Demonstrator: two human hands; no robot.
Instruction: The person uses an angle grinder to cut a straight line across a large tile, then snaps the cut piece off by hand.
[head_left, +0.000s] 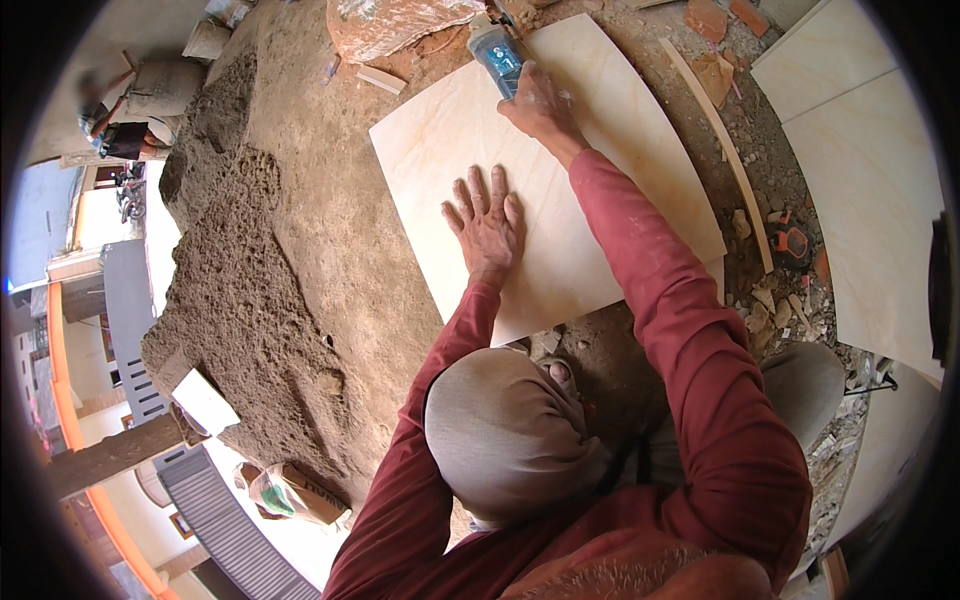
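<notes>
A large cream, marbled tile (640,150) lies on the dusty ground in front of me. My left hand (486,225) rests palm down on it, fingers spread, holding nothing. My right hand (537,108) grips a blue handheld power tool (495,55) at the tile's far edge, with my forearm stretched across the tile. The tool's working end is too small to make out clearly. My bent knee (500,420) is just below the tile's near edge.
A curved-looking wooden strip (718,150) and an orange-black object (792,243) lie among rubble at right, beside more tiles (860,180). A sand heap (230,260) and a paper sack (300,490) are at left. Another person (98,115) works at the upper left.
</notes>
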